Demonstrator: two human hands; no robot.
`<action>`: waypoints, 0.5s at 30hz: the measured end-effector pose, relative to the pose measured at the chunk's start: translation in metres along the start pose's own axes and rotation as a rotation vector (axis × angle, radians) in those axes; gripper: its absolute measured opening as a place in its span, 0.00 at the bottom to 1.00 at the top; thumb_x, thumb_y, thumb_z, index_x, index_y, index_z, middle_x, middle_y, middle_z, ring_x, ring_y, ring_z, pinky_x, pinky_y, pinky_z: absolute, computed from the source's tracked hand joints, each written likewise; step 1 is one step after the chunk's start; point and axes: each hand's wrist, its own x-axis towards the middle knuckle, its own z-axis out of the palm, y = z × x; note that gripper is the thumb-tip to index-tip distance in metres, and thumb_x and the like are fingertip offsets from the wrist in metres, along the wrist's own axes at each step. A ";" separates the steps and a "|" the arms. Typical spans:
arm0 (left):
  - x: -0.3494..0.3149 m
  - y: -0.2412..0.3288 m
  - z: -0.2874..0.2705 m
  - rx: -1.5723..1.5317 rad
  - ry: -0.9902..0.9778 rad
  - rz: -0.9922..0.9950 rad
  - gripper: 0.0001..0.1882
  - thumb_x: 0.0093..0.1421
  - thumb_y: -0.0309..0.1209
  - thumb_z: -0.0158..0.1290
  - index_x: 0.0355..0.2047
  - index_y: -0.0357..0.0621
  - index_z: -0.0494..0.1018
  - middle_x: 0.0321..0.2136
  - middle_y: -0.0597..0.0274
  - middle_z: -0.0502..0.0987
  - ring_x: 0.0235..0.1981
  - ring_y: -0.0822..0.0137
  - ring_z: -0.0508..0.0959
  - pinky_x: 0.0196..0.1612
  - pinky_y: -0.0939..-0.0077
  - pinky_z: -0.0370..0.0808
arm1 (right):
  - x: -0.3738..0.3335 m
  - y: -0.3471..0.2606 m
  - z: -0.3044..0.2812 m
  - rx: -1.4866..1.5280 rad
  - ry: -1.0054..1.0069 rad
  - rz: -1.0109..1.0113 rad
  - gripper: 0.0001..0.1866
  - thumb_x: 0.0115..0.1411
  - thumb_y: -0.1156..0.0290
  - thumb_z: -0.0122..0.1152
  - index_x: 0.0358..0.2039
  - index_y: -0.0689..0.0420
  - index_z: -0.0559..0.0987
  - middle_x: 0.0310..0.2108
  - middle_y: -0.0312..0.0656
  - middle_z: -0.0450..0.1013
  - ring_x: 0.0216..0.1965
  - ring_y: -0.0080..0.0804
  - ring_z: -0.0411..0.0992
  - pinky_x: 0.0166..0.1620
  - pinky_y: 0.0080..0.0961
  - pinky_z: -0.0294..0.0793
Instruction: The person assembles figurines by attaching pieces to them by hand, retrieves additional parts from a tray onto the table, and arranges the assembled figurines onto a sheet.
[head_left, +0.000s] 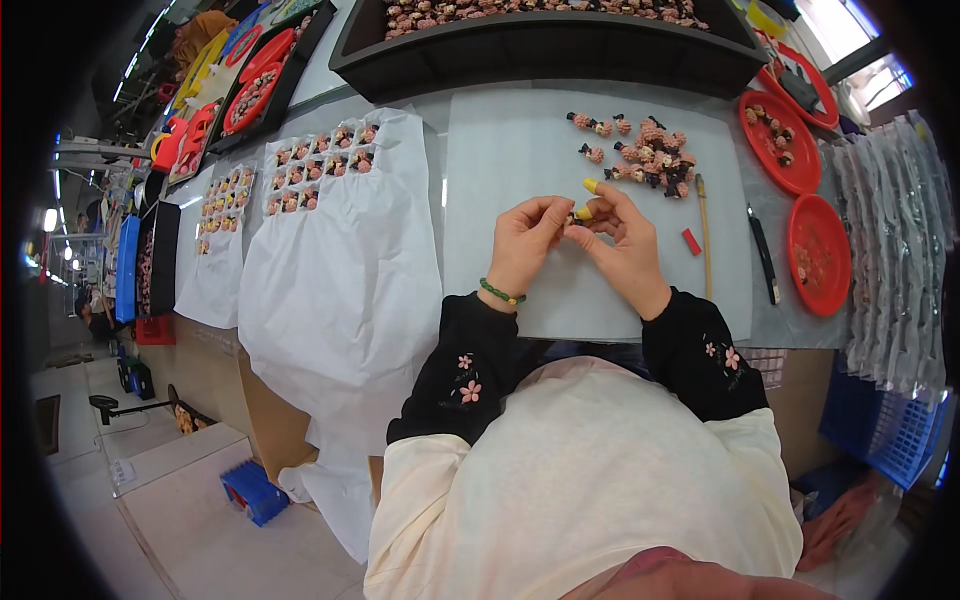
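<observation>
Over the pale work mat (pixel 500 130), my left hand (pixel 530 238) and my right hand (pixel 632 245) meet, pinching one small figurine (pixel 573 217) between their fingertips. Most of it is hidden; a dark, pale-edged bit shows. Yellow finger covers (pixel 590 185) sit on fingers of my right hand. Just beyond the hands lies a loose pile of small pink, cream and black figurines (pixel 655 155). To the right of my right hand are a small red block (pixel 691 241), a thin wooden-handled brush (pixel 705 235) and black tweezers (pixel 763 255).
A black tray (pixel 550 68) full of figurines stands at the back. On the left, white sheets (pixel 350 240) carry figurines in rows (pixel 320 165). Red dishes (pixel 818 255) and hanging clear plastic packs (pixel 895 240) are on the right. A blue crate (pixel 885 420) sits below.
</observation>
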 end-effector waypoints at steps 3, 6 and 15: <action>0.003 -0.012 -0.002 -0.163 -0.026 0.038 0.11 0.57 0.28 0.48 0.38 0.34 0.72 0.28 0.63 0.74 0.27 0.77 0.71 0.32 0.86 0.69 | -0.001 0.005 0.000 -0.074 0.043 -0.026 0.26 0.45 0.81 0.62 0.46 0.64 0.66 0.34 0.42 0.69 0.32 0.24 0.71 0.34 0.18 0.72; 0.004 -0.010 -0.001 -0.221 -0.067 0.064 0.13 0.57 0.25 0.46 0.42 0.32 0.69 0.35 0.57 0.74 0.35 0.72 0.73 0.39 0.82 0.70 | 0.000 0.005 0.000 -0.115 0.086 -0.099 0.27 0.44 0.83 0.62 0.47 0.65 0.65 0.35 0.41 0.67 0.35 0.25 0.69 0.40 0.21 0.71; 0.003 -0.006 -0.006 -0.312 -0.115 0.055 0.15 0.57 0.22 0.44 0.45 0.31 0.65 0.40 0.52 0.72 0.41 0.68 0.72 0.44 0.78 0.69 | 0.004 0.000 0.002 -0.138 0.043 -0.089 0.27 0.45 0.82 0.62 0.47 0.65 0.66 0.35 0.41 0.67 0.37 0.26 0.68 0.40 0.22 0.71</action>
